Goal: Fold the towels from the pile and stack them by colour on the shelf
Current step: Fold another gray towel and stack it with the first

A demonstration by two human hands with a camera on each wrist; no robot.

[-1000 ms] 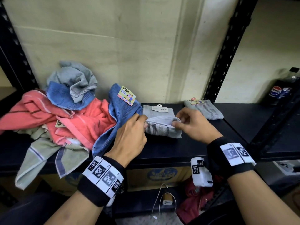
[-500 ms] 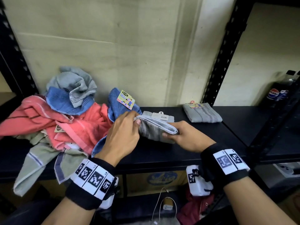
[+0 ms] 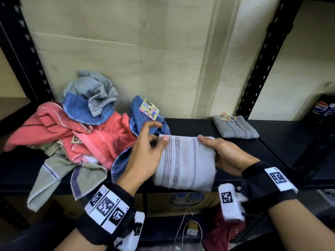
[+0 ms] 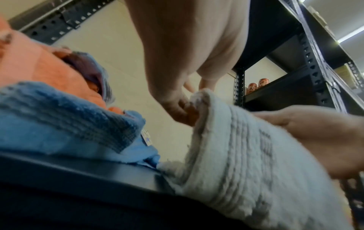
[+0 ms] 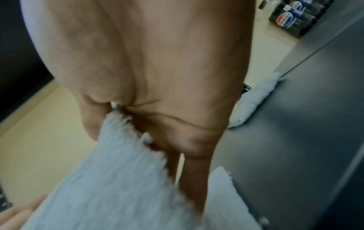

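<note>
The black shelf (image 3: pixel 199 125) carried a loose pile of towels (image 3: pixel 76 134) on its left part. At its front edge a folded white striped towel (image 3: pixel 184 162) was held up between both hands. The left hand (image 3: pixel 145 156) pinched its left edge with the thumb on top; the right hand (image 3: pixel 228 153) had its grip closed on the right edge. A folded grey towel (image 3: pixel 235 126) lay further back on the right.

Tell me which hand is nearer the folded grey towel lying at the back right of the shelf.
Right. The right hand grips the white striped towel just in front-left of that folded grey towel; the left hand pinches the opposite edge, farther away, beside the pile.
</note>
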